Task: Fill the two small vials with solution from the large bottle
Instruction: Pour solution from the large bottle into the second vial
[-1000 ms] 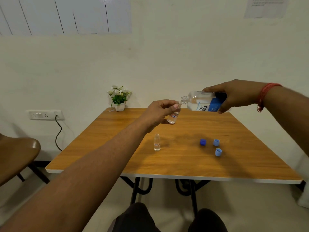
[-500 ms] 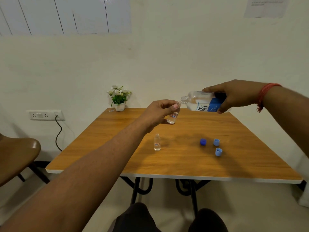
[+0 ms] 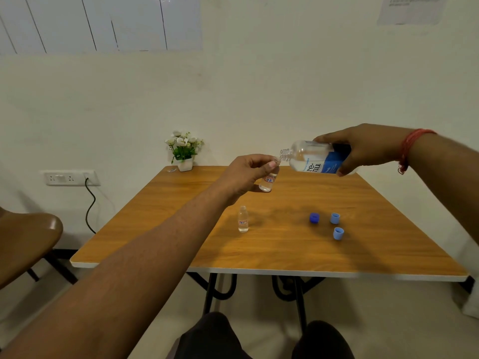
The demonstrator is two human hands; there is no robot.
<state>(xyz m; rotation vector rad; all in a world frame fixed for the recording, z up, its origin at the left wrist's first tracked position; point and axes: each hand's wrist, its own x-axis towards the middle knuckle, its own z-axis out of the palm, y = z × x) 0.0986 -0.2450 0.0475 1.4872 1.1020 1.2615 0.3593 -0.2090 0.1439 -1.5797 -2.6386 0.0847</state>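
**Large bottle tipped mouth-to-mouth with a held vial above the table**

The wooden table (image 3: 272,250) fills the middle of the view, its white edge toward the person, black legs beneath. A brown chair (image 3: 28,239) sits off its left side. On the wall behind, a white socket strip (image 3: 70,178) has a dark cable hanging from it. At the table's far left corner stands a small potted plant (image 3: 184,151) with white flowers.

The right hand (image 3: 368,149), a red thread around its wrist, has its fingers wrapped round the base end of the large bottle (image 3: 315,158), which is held nearly flat above the far part of the table, its open neck pointing left. The left hand (image 3: 246,174) pinches the top of a small vial (image 3: 268,181) between thumb and fingers, with the vial tilted and its mouth right at the bottle's neck. Whether liquid is passing between them cannot be told.

The left forearm crosses the near left of the table. Just right of it, the second vial (image 3: 243,223) stands upright and uncapped on the tabletop, well below the held one. Farther right lie three loose caps close together: a dark blue cap (image 3: 314,218), a light blue cap (image 3: 335,218) beside it, and another light blue cap (image 3: 338,233) nearer the person.
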